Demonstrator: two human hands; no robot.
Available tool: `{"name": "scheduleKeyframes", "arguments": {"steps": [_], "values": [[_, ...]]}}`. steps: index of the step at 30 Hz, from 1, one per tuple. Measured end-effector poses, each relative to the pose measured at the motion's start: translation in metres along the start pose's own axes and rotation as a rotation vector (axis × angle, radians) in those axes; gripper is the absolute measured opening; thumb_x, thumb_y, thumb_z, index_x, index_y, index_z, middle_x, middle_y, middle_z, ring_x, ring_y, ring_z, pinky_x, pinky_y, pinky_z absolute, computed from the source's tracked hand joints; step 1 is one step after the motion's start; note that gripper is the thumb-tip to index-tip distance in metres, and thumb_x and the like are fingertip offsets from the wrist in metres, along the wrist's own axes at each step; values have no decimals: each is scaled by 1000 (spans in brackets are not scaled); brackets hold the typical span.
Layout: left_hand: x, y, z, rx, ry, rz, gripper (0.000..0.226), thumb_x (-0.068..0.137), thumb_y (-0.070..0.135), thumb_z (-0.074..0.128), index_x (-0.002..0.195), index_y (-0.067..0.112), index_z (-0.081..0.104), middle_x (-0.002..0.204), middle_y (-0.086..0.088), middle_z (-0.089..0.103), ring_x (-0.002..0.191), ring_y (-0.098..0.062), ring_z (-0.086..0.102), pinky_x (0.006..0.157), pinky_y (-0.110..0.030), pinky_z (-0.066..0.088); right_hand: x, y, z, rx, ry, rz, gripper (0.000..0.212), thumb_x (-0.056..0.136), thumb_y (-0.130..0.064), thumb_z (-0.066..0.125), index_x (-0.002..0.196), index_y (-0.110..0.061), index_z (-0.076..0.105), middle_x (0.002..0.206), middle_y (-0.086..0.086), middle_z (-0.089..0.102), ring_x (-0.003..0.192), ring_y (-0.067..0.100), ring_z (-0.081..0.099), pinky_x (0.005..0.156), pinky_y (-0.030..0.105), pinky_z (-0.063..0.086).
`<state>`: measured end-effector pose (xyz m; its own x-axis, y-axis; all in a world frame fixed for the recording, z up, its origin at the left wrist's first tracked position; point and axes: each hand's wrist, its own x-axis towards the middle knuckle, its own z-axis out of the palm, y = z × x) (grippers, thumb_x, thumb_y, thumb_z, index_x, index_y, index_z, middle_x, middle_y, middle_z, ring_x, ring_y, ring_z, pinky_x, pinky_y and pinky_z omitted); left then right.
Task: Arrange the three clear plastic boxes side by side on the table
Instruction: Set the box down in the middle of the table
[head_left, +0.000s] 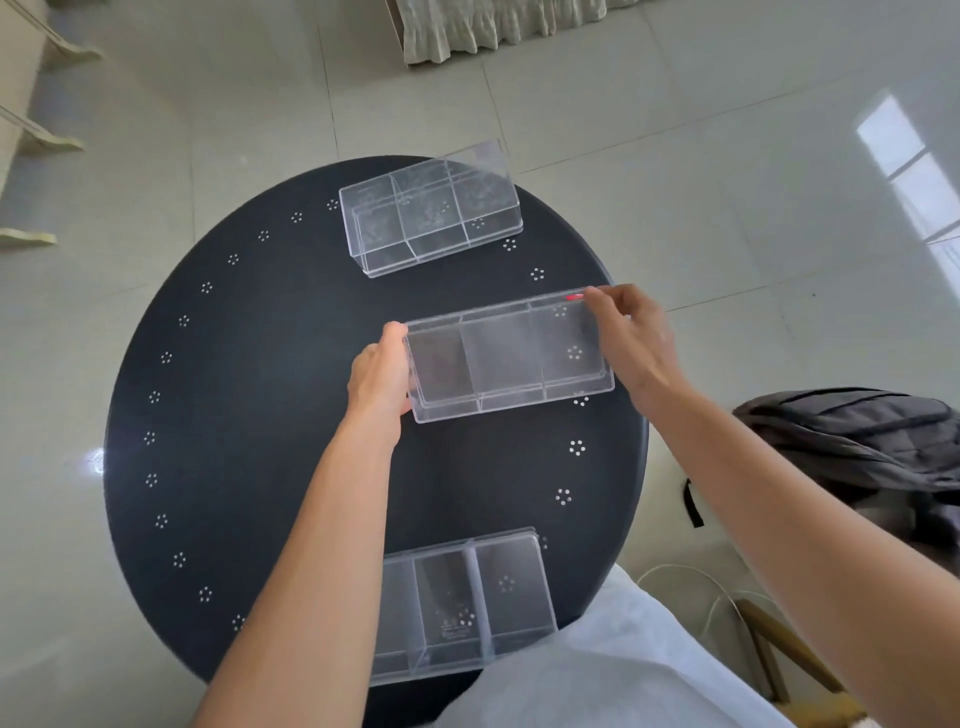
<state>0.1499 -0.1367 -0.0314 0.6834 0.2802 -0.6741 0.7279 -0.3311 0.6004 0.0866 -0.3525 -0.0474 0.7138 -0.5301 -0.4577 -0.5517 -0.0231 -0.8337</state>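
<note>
Three clear plastic boxes with inner dividers are on the round black table (249, 415). The far box (428, 215) rests near the table's back edge. The middle box (506, 358) is held between both hands: my left hand (382, 374) grips its left end and my right hand (631, 345) grips its right end. A small red mark shows near its far right corner. The near box (462, 603) lies at the table's front edge, partly hidden by my left forearm.
A dark backpack (857, 441) lies on the floor to the right of the table. A wooden chair frame (779, 649) and a white cable sit at lower right. Pale furniture legs stand at far left; a bed skirt hangs at the top.
</note>
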Motion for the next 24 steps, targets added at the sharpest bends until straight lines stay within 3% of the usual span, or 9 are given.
{"name": "scheduleKeyframes", "arguments": {"steps": [4,8,12,14,20,24], "values": [[-12,-3,-11,-64,-18,75,30,88,34,47,107,16,60,107,1,66,102,-15,64,83,-34,51,-15,2,-3,87,11,-73,13,85,-30,61,97,-24,62,92,-21,62,86,2,60,76,22,46],[-17,-12,-18,-100,-57,141,14,85,16,51,98,15,58,103,2,65,100,-13,63,81,-29,51,-30,12,-6,131,17,-125,15,82,-19,65,94,-24,57,100,-6,69,94,8,65,74,23,49],[-17,-24,-21,-98,-52,181,25,85,11,54,109,13,59,112,0,66,104,-13,63,86,-29,50,-43,25,-3,137,41,-178,19,83,-11,63,91,-26,53,107,-6,67,105,10,62,67,7,45],[-17,-26,-21,-101,-54,190,28,85,11,55,113,11,59,111,0,66,104,-13,63,84,-28,50,-47,27,-2,162,46,-191,17,83,-11,62,94,-22,54,107,-4,67,106,12,63,65,6,45],[-16,-19,-23,-141,-63,157,16,85,23,57,99,17,62,111,-2,67,110,-17,63,89,-31,50,-38,29,-4,246,25,-70,12,77,-37,53,87,-31,59,99,-2,69,97,20,66,90,45,53],[-15,-10,-24,-71,-71,77,35,91,44,47,112,22,63,116,0,65,106,-21,62,92,-39,47,-30,23,-1,220,-17,113,40,73,-61,41,96,-33,59,111,1,66,107,23,62,91,47,50]]}}
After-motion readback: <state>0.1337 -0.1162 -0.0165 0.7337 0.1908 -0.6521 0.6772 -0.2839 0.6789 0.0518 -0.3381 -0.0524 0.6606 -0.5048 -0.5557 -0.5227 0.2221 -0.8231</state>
